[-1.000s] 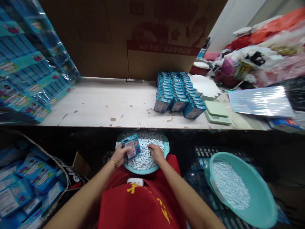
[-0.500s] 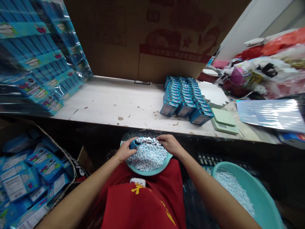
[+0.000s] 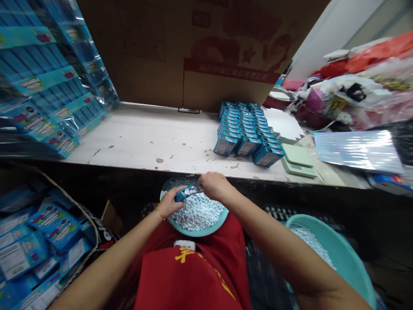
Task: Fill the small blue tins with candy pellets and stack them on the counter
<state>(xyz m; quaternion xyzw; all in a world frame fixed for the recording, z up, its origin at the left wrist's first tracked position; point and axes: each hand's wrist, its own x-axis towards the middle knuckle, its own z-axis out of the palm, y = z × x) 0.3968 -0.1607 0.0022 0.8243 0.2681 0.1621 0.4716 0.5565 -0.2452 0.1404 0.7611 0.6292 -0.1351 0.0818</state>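
Observation:
My left hand [image 3: 171,202] grips a small blue box [image 3: 180,195], its opening turned to the right. White candies show at that opening. My right hand [image 3: 214,185] is closed on a small metallic scoop [image 3: 194,190], whose end is at the box's mouth; its handle is hidden by my fingers. Both hands are over a turquoise bowl [image 3: 193,234] heaped with small white and pale blue candies [image 3: 201,213]. The bowl rests on my lap, over a red apron [image 3: 190,280].
Rows of filled-looking blue boxes [image 3: 247,133] stand on the white table, beside a green scale [image 3: 298,160]. A carton of blue boxes [image 3: 58,228] is at the left. A larger turquoise basin [image 3: 351,267] with candies sits at the right. A big cardboard box [image 3: 155,82] stands behind.
My right hand has moved left and up, tilting the scoop into the box's opening. The scoop's heap of candies has shrunk, with candies now at the box's mouth. My left hand stays nearly in place.

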